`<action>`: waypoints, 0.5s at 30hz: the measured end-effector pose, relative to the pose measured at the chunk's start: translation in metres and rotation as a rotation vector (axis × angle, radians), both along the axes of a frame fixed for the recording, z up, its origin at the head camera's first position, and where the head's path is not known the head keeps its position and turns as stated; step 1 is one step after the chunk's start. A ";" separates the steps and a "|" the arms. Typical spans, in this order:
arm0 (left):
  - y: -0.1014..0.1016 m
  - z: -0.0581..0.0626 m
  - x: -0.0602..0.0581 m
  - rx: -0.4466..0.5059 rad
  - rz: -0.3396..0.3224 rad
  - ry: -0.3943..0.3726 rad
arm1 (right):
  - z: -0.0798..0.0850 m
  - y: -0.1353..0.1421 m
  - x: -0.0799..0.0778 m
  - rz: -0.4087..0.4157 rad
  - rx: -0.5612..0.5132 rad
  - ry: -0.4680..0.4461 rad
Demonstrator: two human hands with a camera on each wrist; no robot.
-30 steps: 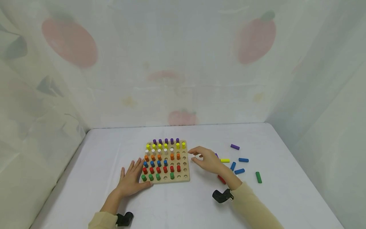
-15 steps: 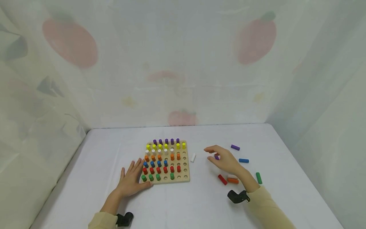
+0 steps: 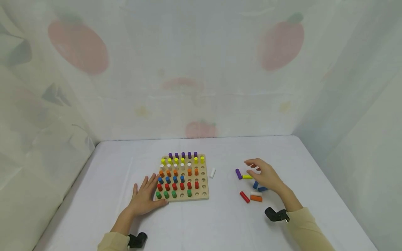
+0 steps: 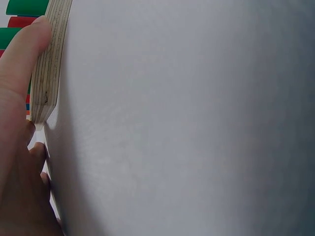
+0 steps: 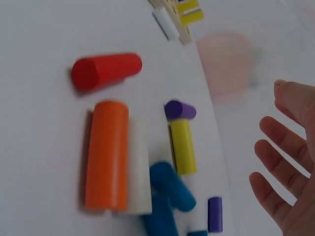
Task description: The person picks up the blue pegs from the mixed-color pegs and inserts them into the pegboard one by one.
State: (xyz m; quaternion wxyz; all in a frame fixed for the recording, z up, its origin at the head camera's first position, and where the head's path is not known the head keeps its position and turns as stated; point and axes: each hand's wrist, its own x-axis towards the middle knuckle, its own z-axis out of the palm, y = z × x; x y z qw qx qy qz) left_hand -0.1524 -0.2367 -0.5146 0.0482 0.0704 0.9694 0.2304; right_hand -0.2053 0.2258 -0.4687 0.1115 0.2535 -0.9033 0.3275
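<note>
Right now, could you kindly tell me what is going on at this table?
A person's left hand touches the edge of a wooden pegboard partly filled with rows of colored pegs. The right hand, holding nothing, hovers near loose pegs on the table. Some holes are unfilled, and one white peg lies alone beside the board.

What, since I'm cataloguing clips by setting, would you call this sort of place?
Probably a small makeshift recording booth, though nothing beyond it shows: pale fruit-printed sheeting encloses the back and both sides of a white table, and the person has black wrist-worn devices.
</note>
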 end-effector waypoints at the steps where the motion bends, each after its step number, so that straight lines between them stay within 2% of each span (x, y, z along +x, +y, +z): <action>1: 0.000 0.000 0.000 0.002 0.001 -0.001 | -0.001 0.003 0.000 -0.011 0.011 0.003; 5: -0.002 -0.002 0.000 0.002 0.001 0.001 | -0.006 0.015 -0.002 -0.061 0.054 0.002; 15: -0.002 -0.004 -0.001 0.015 -0.004 0.009 | -0.015 0.041 -0.001 -0.158 0.118 -0.109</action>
